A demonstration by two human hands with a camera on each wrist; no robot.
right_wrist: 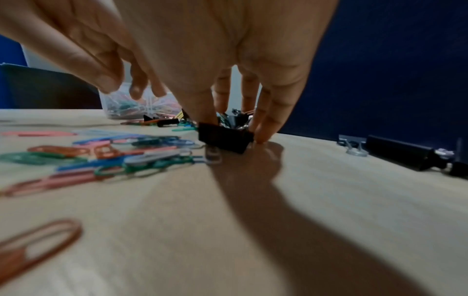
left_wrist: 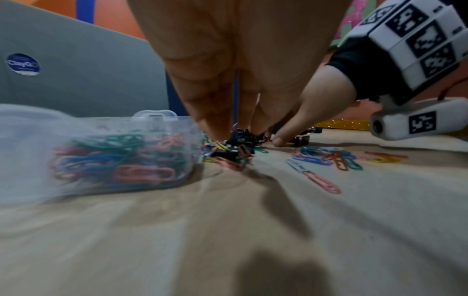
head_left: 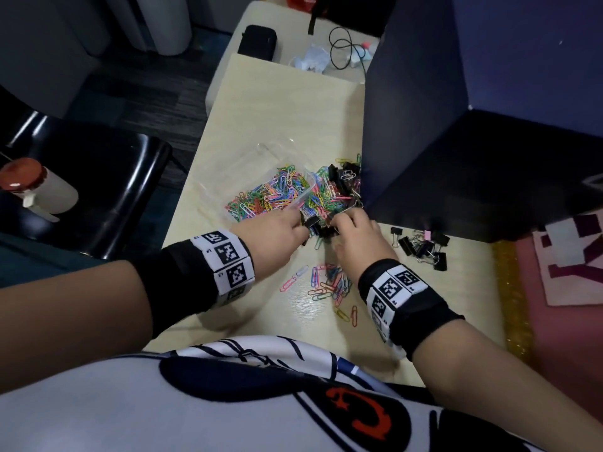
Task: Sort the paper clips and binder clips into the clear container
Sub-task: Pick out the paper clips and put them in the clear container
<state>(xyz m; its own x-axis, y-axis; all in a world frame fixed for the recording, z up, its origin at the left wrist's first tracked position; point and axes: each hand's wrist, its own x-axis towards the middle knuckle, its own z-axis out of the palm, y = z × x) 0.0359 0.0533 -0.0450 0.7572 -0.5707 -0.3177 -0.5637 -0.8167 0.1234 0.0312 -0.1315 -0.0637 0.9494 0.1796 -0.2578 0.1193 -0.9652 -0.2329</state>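
A clear container (head_left: 303,199) holding many coloured paper clips stands mid-table. Right of it lies a mixed pile (head_left: 339,187) of paper clips and black binder clips. My left hand (head_left: 301,225) reaches to the pile's near edge beside the container, fingers extended down and touching the clips (left_wrist: 228,138), gripping nothing that I can see. My right hand (head_left: 337,225) is just to its right. In the right wrist view it pinches a black binder clip (right_wrist: 224,138) that rests on the table, thumb on one side and fingers (right_wrist: 263,130) on the other.
Loose paper clips (head_left: 329,282) lie under my right wrist. A group of black binder clips (head_left: 424,247) sits at the right by a dark blue partition (head_left: 456,125). A bottle (head_left: 36,187) stands on a black chair to the left. Cables (head_left: 346,47) lie at the far end.
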